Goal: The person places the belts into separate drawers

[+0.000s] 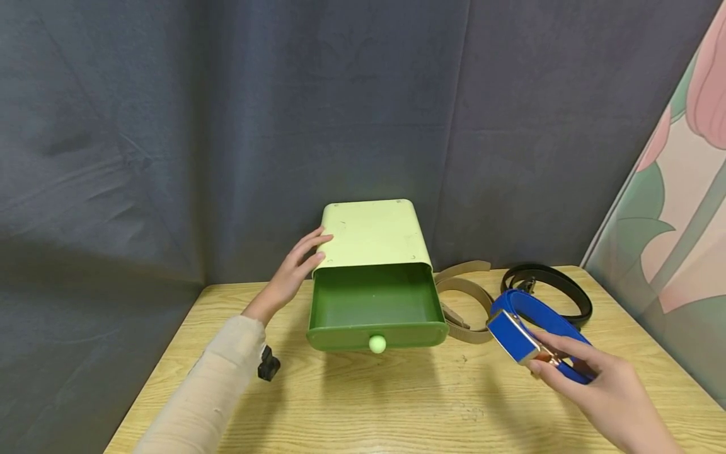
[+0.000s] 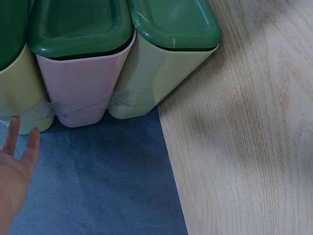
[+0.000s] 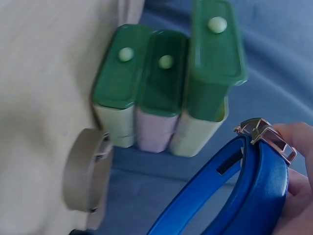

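A drawer cabinet (image 1: 371,233) with a pale yellow-green top stands at the back of the table. Its green top drawer (image 1: 377,337), fitted with a round pale knob, is pulled out and bare inside. My left hand (image 1: 292,271) rests against the cabinet's upper left edge, fingers extended. My right hand (image 1: 595,384) pinches a coiled blue belt (image 3: 266,191) by its gold-rimmed buckle (image 1: 514,336), held right of the drawer. The right wrist view shows the stacked units, with a pink middle unit (image 3: 152,128) and two lower green drawer fronts pushed in.
A beige belt (image 1: 467,290) lies coiled right of the cabinet, and a black belt (image 1: 558,284) lies farther right. Beside my left sleeve is a small black object (image 1: 268,364). A dark curtain (image 1: 340,113) hangs behind the table, and a flower-patterned panel (image 1: 652,233) borders the right.
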`<state>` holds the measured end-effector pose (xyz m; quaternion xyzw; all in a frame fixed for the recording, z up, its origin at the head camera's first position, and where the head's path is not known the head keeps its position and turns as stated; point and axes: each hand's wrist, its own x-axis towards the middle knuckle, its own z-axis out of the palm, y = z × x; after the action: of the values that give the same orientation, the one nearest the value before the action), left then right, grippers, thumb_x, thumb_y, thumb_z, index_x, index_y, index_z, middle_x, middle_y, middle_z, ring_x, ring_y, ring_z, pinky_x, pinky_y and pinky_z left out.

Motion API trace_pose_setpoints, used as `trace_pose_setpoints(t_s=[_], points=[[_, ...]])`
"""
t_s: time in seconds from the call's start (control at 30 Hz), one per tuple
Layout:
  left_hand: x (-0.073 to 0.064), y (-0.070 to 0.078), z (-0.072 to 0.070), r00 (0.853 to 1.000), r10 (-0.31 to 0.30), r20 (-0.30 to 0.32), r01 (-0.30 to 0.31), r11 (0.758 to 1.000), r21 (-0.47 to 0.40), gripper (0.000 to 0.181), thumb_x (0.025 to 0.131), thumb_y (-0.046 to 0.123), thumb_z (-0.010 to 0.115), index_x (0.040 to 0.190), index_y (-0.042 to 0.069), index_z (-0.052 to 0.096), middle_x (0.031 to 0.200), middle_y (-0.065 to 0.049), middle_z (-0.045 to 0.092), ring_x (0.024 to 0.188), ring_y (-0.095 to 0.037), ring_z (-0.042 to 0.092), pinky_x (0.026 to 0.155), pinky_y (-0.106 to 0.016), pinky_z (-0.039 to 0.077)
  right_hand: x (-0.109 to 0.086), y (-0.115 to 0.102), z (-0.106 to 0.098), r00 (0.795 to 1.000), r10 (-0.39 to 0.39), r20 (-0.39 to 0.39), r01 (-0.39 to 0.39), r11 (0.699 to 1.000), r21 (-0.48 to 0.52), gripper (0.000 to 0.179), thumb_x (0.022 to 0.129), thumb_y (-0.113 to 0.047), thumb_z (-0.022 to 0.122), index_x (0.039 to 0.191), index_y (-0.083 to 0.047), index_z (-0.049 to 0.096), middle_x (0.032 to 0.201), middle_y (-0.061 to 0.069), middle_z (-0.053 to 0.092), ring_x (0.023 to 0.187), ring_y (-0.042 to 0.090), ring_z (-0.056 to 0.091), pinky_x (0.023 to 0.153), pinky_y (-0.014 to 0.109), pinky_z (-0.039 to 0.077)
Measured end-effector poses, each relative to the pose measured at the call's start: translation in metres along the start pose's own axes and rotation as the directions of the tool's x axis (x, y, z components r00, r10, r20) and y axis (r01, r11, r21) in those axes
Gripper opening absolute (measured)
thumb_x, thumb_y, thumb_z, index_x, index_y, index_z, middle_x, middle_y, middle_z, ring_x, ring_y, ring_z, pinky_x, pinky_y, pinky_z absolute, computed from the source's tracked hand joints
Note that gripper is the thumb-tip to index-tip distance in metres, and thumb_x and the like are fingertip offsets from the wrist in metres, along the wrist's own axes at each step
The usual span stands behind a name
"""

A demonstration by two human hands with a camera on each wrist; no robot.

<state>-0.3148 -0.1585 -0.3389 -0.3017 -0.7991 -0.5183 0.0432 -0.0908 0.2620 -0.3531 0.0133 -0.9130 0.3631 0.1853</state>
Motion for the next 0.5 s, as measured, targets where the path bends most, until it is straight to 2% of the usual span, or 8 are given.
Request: trace_pose_setpoints(t_s=[0.13, 0.33, 0.5], points=[[0.001, -0.001, 0.000, 1.000, 0.002, 0.004, -0.002, 1.000, 0.005, 0.043, 0.107, 0.022, 0.045, 0.149, 0.012, 0.046, 0.163, -0.002, 0.020, 0.149, -0.023, 0.014, 0.115, -0.058, 0.018, 0.003, -0.013, -0.004, 0.995, -0.094, -0.034, 0.095, 0.995, 0.030, 0.040, 0.083, -0.012, 0.082, 0.121, -0.016, 0.073, 0.083, -0.013, 0.071, 0.074, 0.001, 0.061, 0.060, 0.013, 0.047], [0.001, 0.000, 0.000, 1.000, -0.001, 0.001, 0.001, 1.000, 0.003, 0.043, 0.107, 0.022, 0.045, 0.149, 0.012, 0.046, 0.163, -0.002, 0.020, 0.149, -0.023, 0.015, 0.115, -0.058, 0.019, 0.013, -0.034, -0.006, 0.984, -0.171, -0.047, 0.175, 0.980, 0.097, 0.039, 0.079, -0.003, 0.083, 0.116, -0.013, 0.075, 0.080, -0.013, 0.070, 0.068, 0.003, 0.061, 0.056, 0.014, 0.046], [0.000, 0.000, 0.000, 1.000, 0.001, -0.001, -0.001, 1.000, -0.009, 0.043, 0.107, 0.021, 0.045, 0.148, 0.011, 0.046, 0.163, -0.003, 0.021, 0.149, -0.024, 0.015, 0.115, -0.058, 0.019, 0.024, -0.054, -0.007, 0.961, -0.275, -0.027, 0.276, 0.950, 0.148, 0.042, 0.078, -0.001, 0.083, 0.116, -0.015, 0.076, 0.091, -0.011, 0.072, 0.068, 0.007, 0.061, 0.056, 0.017, 0.048]])
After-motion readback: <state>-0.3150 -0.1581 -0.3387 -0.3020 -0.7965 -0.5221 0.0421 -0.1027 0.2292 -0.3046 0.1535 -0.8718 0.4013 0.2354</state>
